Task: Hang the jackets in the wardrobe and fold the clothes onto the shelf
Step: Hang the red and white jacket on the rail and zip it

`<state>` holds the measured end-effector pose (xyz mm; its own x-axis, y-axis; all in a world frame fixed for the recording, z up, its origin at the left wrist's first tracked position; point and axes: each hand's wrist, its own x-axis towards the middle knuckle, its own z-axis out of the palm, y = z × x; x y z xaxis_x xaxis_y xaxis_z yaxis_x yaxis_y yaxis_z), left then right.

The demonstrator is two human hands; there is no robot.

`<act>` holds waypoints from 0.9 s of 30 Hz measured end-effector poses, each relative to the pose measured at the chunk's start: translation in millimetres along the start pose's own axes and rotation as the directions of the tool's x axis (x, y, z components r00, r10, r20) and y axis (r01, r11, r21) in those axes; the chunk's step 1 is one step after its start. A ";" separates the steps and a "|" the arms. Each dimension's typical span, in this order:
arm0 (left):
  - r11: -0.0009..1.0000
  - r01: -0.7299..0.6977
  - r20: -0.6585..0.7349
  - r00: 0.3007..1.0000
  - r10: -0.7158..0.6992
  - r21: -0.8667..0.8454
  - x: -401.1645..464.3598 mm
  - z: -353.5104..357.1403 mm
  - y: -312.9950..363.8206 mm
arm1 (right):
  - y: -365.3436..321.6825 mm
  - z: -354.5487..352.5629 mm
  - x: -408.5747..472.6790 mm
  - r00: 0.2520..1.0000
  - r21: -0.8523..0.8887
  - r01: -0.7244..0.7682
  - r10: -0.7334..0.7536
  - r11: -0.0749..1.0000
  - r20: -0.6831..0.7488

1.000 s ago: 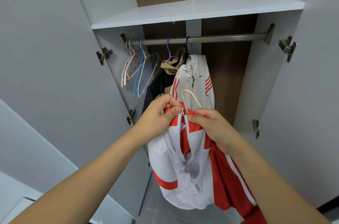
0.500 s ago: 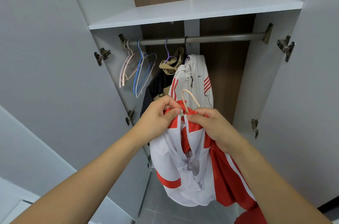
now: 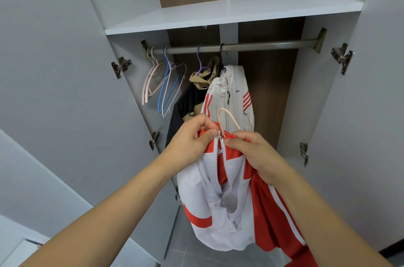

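Note:
A red and white jacket (image 3: 214,207) hangs from both my hands in front of the open wardrobe. Out of its collar sticks the beige hook of a hanger (image 3: 225,113). My left hand (image 3: 192,137) pinches the collar and the zip slider at the top. My right hand (image 3: 253,153) pinches the other side of the collar. The zip is mostly undone below. Behind, a white jacket with red stripes (image 3: 231,96) and a black and tan jacket (image 3: 192,96) hang from the rail (image 3: 262,44).
Several bare hangers (image 3: 161,85) in pink, blue and white hang at the rail's left end. A white shelf (image 3: 240,11) runs above the rail. Both wardrobe doors stand open, left door (image 3: 54,69) and right door (image 3: 376,91). The rail's right half is bare.
The jacket and both hands have risen slightly and stayed together at the collar. The view has shifted a little; the grip looks the same.

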<state>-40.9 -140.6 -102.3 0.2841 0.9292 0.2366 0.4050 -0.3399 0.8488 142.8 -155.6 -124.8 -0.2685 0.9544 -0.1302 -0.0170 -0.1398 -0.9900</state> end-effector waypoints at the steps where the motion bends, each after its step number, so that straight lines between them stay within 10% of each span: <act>1: 1.000 0.004 0.015 1.000 -0.004 0.005 0.5 0.1 -0.1 | 0.2 -0.6 0.1 1.000 0.001 0.001 -0.001 1.000 0.001; 16: 0.999 0.024 0.112 0.993 -0.021 -0.023 -2.3 -2.6 0.1 | -1.5 -8.0 2.4 0.999 -0.027 -0.007 0.009 1.000 0.050; 22: 0.999 -0.009 0.109 0.994 0.013 -0.042 -4.5 3.9 1.6 | 11.9 1.3 4.0 0.993 0.210 0.075 -0.053 0.975 -0.108; 25: 0.941 -0.161 -0.011 0.985 0.172 0.296 -5.9 5.3 0.3 | 12.2 5.1 7.9 0.993 0.276 0.063 -0.032 0.959 -0.117; 27: 0.712 -0.275 -0.039 0.920 0.390 0.646 -5.8 5.8 -2.4 | 10.4 5.8 10.4 0.992 0.317 0.051 -0.012 0.947 -0.125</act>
<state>-38.5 -146.0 -108.4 0.3858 0.7278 0.5670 0.7714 -0.5916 0.2344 134.3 -148.7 -136.1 -0.1462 0.9815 -0.1239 -0.3354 -0.1670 -0.9272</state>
